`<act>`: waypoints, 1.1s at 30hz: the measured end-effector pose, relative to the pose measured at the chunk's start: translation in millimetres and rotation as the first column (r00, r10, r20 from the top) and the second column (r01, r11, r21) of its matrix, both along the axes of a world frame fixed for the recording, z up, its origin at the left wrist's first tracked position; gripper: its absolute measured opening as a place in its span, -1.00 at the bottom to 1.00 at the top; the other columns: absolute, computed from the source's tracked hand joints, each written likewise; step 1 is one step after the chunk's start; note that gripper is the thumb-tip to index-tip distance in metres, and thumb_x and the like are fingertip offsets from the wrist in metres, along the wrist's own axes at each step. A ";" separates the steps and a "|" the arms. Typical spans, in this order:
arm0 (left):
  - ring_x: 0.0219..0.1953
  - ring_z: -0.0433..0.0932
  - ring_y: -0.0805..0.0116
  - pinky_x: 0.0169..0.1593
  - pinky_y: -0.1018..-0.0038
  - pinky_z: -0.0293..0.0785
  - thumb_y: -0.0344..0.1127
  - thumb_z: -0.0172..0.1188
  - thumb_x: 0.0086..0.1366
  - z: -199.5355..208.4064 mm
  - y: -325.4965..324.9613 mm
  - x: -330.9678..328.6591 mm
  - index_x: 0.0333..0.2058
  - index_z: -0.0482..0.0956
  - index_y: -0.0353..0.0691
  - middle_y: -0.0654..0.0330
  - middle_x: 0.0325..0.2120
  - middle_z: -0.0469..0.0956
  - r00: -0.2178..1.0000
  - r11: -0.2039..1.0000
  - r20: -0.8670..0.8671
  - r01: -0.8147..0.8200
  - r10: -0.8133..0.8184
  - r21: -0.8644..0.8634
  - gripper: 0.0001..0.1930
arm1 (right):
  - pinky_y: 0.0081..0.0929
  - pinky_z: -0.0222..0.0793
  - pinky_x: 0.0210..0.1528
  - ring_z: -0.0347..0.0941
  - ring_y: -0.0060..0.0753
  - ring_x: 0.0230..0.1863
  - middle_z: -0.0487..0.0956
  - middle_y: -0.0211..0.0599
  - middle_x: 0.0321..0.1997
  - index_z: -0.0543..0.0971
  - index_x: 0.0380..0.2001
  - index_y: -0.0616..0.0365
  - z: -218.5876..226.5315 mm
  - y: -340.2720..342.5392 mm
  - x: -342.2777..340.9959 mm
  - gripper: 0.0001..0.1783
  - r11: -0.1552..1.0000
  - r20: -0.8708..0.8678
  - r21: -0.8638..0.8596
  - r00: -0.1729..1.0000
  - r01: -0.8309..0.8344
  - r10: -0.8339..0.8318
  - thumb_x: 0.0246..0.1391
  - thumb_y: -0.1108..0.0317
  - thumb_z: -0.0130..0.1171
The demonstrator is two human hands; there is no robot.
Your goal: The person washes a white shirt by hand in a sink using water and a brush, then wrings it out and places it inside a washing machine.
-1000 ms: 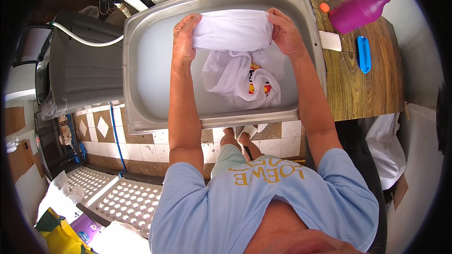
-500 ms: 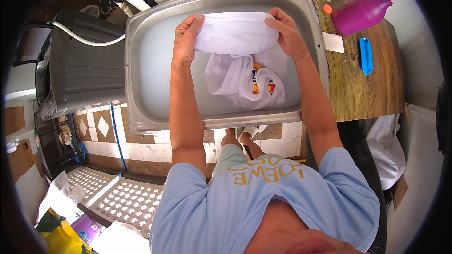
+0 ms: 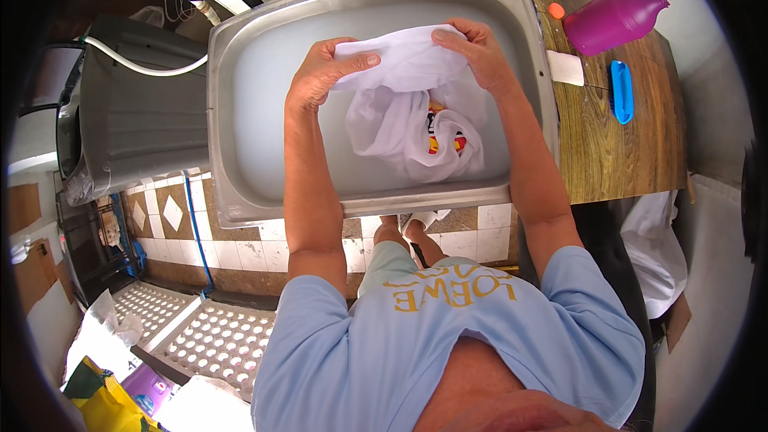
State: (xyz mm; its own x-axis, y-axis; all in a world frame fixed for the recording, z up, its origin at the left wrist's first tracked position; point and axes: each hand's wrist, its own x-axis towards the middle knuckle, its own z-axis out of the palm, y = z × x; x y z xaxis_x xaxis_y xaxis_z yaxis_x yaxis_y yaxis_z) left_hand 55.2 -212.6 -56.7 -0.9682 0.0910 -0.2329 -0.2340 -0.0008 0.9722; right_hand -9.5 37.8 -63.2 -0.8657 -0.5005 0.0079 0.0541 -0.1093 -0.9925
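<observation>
A wet white garment (image 3: 386, 124) with a red, yellow and black print hangs down into cloudy water (image 3: 262, 104) in a metal basin (image 3: 221, 140). My left hand (image 3: 322, 74) pinches one end of its raised edge, thumb lying over the cloth. At the other end my right hand (image 3: 478, 54) grips the same edge between thumb and fingers. The cloth between them is raised above the water and sags in folds. The lower part lies bunched in the water, and the fingers behind the cloth are partly hidden.
Right of the basin, a wooden top (image 3: 632, 148) holds a purple bottle (image 3: 612, 22), an orange cap (image 3: 556, 10), a blue brush-shaped item (image 3: 622, 92) and a pale block (image 3: 566, 68). A dark grey machine (image 3: 144, 104) with a white hose (image 3: 152, 70) stands at left.
The stretched cloth has slackened and tilted, its left end lower. My left thumb has moved over the cloth, and my hands have come slightly closer together.
</observation>
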 end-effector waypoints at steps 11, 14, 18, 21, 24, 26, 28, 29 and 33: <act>-0.28 0.55 0.41 -0.15 0.52 0.42 -0.10 0.23 0.12 0.7 6.5 1.1 -0.22 0.60 -0.30 0.16 -0.34 0.60 0.985 0.977 0.171 -0.006 -0.031 0.211 -0.62 | -0.74 0.24 -0.39 0.37 -0.79 -0.42 0.53 -0.57 -0.47 0.61 -0.41 0.16 -4.4 -1.1 -2.5 -0.82 0.999 0.008 -0.035 1.000 0.004 -0.003 -0.02 0.28 0.25; -0.23 0.54 0.37 -0.12 0.51 0.43 -0.06 0.21 0.12 -9.1 5.8 -2.9 -0.13 0.56 -0.31 0.14 -0.27 0.58 0.986 0.953 0.159 -0.002 -0.048 0.302 -0.55 | -0.74 0.21 -0.36 0.35 -0.81 -0.42 0.52 -0.59 -0.47 0.60 -0.43 0.16 -5.8 0.2 -2.1 -0.86 0.999 0.017 -0.038 0.999 0.038 -0.037 0.02 0.31 0.21; -0.16 0.53 0.31 -0.09 0.48 0.43 -0.03 0.16 0.16 -58.2 -6.1 -9.9 -0.05 0.49 -0.35 0.08 -0.16 0.54 0.906 0.886 -0.403 0.287 -0.127 0.365 -0.48 | -0.73 0.23 -0.40 0.35 -0.80 -0.46 0.52 -0.59 -0.50 0.61 -0.43 0.15 -15.8 0.9 -7.0 -0.85 0.994 -0.010 0.044 0.995 0.103 -0.102 0.01 0.31 0.22; -0.12 0.52 0.26 -0.05 0.42 0.43 -0.05 0.10 0.22 -48.5 8.7 -9.4 -0.03 0.46 -0.42 0.03 -0.10 0.51 0.758 0.812 -0.625 0.476 -0.186 0.337 -0.48 | -0.70 0.26 -0.39 0.38 -0.75 -0.44 0.52 -0.55 -0.50 0.62 -0.41 0.16 -20.8 -0.6 -8.3 -0.82 0.986 -0.039 0.106 0.991 0.131 -0.128 0.00 0.27 0.23; -0.08 0.50 0.21 0.00 0.33 0.42 -0.11 0.03 0.27 -20.7 32.7 -9.3 -0.01 0.42 -0.45 -0.02 -0.06 0.48 0.967 0.853 0.236 -0.039 -0.100 0.520 -0.51 | -0.58 0.33 -0.27 0.44 -0.54 -0.29 0.54 -0.38 -0.37 0.61 -0.36 0.17 -29.7 1.1 -10.6 -0.80 0.881 -0.347 0.320 0.909 0.348 -0.233 -0.02 0.28 0.23; -0.05 0.49 0.18 0.04 0.28 0.40 -0.14 0.00 0.28 -15.4 45.9 -7.2 0.02 0.39 -0.44 -0.01 -0.05 0.47 0.952 0.784 0.302 -0.142 -0.061 0.605 -0.52 | -0.52 0.34 -0.18 0.44 -0.40 -0.17 0.53 -0.27 -0.25 0.60 -0.31 0.16 -23.7 10.8 -10.5 -0.79 0.790 -0.585 0.306 0.760 0.531 -0.284 -0.04 0.32 0.21; -0.02 0.47 0.16 0.08 0.25 0.38 -0.16 -0.02 0.29 -12.1 52.5 -6.3 0.04 0.37 -0.43 0.00 -0.04 0.47 0.939 0.711 0.341 -0.214 -0.038 0.669 -0.53 | -0.46 0.34 -0.07 0.42 -0.26 -0.06 0.49 -0.18 -0.13 0.58 -0.24 0.15 4.2 32.0 -5.7 -0.75 0.729 -0.735 0.186 0.586 0.659 -0.342 -0.06 0.40 0.18; -0.01 0.46 0.15 0.09 0.24 0.36 -0.17 -0.02 0.30 -9.4 55.9 -5.3 0.04 0.36 -0.42 0.01 -0.04 0.47 0.937 0.683 0.346 -0.226 -0.042 0.695 -0.54 | -0.37 0.39 -0.14 0.44 -0.19 -0.11 0.48 -0.17 -0.05 0.60 -0.25 0.02 2.3 58.7 -14.7 -0.72 0.698 -0.774 0.111 0.503 0.707 -0.386 -0.10 0.47 0.09; 0.04 0.42 0.14 0.13 0.22 0.32 -0.16 -0.02 0.30 -9.2 53.9 -4.3 0.05 0.35 -0.38 0.06 -0.02 0.46 0.950 0.590 0.307 -0.215 -0.059 0.778 -0.54 | -0.21 0.19 0.15 0.27 -0.15 0.17 0.37 -0.27 0.13 0.46 -0.01 -0.03 26.8 143.5 -3.9 -0.39 0.415 -0.766 0.589 0.642 0.693 0.015 -0.26 0.56 -0.03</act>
State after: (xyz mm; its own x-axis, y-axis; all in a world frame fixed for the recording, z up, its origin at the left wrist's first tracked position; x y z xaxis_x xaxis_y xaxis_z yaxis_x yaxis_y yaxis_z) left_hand 50.9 -158.7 -65.9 -0.8864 0.2980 -0.3544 -0.4426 -0.7698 0.4598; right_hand -13.4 181.3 -36.4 -0.9005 -0.2278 0.3705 -0.3653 0.8585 -0.3599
